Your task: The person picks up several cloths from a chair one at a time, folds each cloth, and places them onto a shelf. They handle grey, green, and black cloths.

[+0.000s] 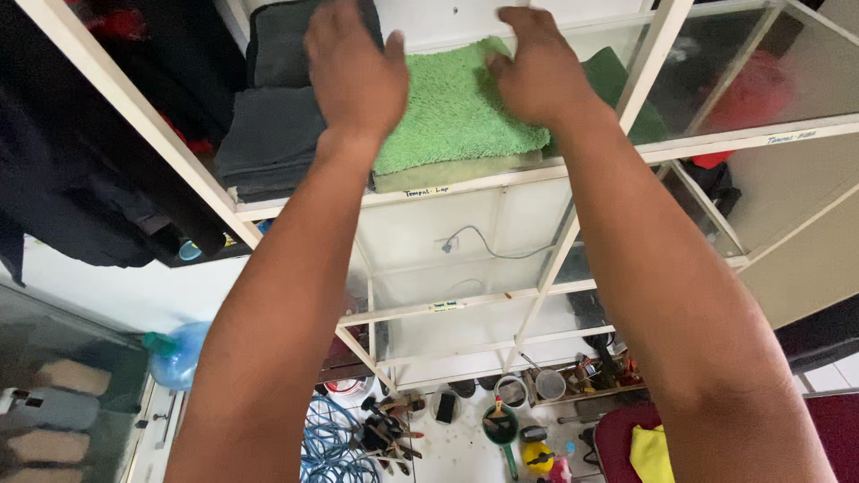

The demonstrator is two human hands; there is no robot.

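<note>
My left hand [353, 67] and my right hand [537, 67] both reach up to a shelf [465, 183] of a white-framed cabinet. Between them lies a folded light green towel [452, 107], on top of a stack with an olive cloth under it. My right hand presses on the towel's right side with fingers bent. My left hand lies flat at the towel's left edge, partly over a pile of folded dark grey towels [268, 139]. A darker green cloth [613, 80] shows behind my right wrist.
Dark clothes [80, 179] hang at the left. Glass panels [752, 72] close the cabinet's right part, with something red behind. Lower shelves hold a white cable [483, 243]. On the floor below are a blue hose coil [335, 438], tools, cups and a blue water jug [174, 353].
</note>
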